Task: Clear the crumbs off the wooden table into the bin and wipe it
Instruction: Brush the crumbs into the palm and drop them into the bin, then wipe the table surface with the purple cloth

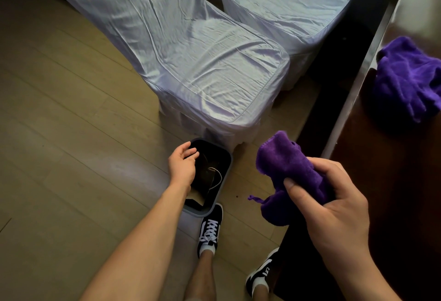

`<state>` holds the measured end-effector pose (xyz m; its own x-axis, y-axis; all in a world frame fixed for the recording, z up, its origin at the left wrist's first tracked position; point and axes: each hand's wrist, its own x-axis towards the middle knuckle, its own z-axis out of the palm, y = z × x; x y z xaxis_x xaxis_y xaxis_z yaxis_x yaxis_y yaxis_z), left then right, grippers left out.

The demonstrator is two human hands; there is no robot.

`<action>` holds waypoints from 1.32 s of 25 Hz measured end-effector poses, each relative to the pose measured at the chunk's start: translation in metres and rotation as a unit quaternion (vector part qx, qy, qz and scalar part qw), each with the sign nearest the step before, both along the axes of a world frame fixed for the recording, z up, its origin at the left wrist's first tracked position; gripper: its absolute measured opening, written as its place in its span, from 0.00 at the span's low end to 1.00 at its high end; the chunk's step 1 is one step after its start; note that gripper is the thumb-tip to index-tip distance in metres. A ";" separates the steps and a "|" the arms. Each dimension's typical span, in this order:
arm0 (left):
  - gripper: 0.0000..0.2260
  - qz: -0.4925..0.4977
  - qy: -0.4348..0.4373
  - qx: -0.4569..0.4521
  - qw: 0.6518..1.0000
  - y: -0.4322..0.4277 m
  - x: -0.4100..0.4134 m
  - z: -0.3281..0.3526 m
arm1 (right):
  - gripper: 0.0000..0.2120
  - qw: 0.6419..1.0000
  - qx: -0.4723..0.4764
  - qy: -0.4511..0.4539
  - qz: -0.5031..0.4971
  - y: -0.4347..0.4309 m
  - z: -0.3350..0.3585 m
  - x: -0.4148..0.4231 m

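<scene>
A small grey bin (228, 157) with a dark inside stands on the floor by my left foot, with some rubbish lying in it. My left hand (182, 165) hangs over the bin's left rim, fingers loosely curled and holding nothing that I can see. My right hand (334, 207) grips a bunched purple cloth (286, 169) above the floor, beside the dark wooden table (381, 181) at the right. A second purple cloth (408, 76) lies crumpled on the table top.
Two chairs in pale satin covers (202, 61) (286, 2) stand just behind the bin, close to the table's edge. A small dark crumb (237, 196) lies on the wood floor right of the bin. My feet in black sneakers (211, 226) stand below it.
</scene>
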<state>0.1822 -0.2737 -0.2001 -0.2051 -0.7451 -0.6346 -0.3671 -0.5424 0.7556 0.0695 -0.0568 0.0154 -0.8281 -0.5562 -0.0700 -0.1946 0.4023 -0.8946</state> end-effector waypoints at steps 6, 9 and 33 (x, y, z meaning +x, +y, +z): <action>0.21 0.068 0.053 0.046 0.995 -0.001 -0.002 0.008 | 0.15 1.000 0.000 -0.008 -0.003 0.000 0.000 0.000; 0.17 0.115 0.126 0.125 0.977 -0.002 0.004 0.014 | 0.17 1.000 0.001 -0.008 -0.004 0.000 0.000 0.000; 0.13 -0.168 0.252 -0.006 0.953 0.116 -0.089 0.224 | 0.15 0.970 -0.037 -0.079 -0.226 0.140 0.084 -0.040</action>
